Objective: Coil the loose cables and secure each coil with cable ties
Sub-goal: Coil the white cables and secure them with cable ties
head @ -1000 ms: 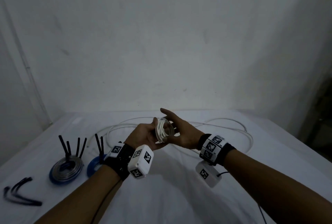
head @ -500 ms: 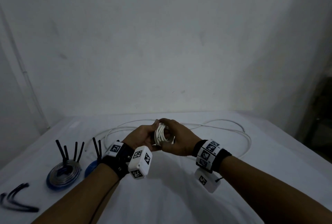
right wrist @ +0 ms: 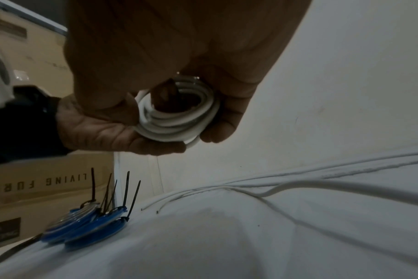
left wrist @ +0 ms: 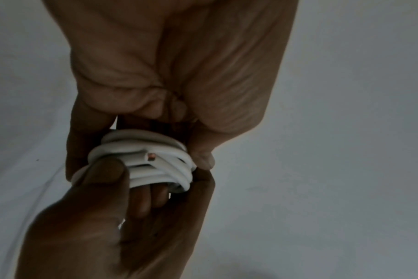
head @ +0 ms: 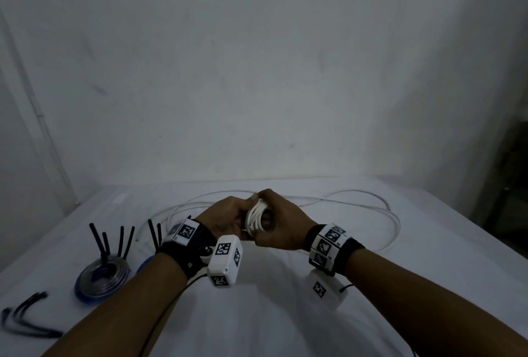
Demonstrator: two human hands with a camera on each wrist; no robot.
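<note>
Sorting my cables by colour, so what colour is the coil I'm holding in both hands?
White; the coil shows best in the right wrist view.

Tied coils (head: pixel 101 278) lie left of loose cable (head: pixel 395 222) on table (head: pixel 271 313)

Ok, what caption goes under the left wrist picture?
Both hands, left hand and right hand, hold a small white cable coil above the white cloth.
</note>
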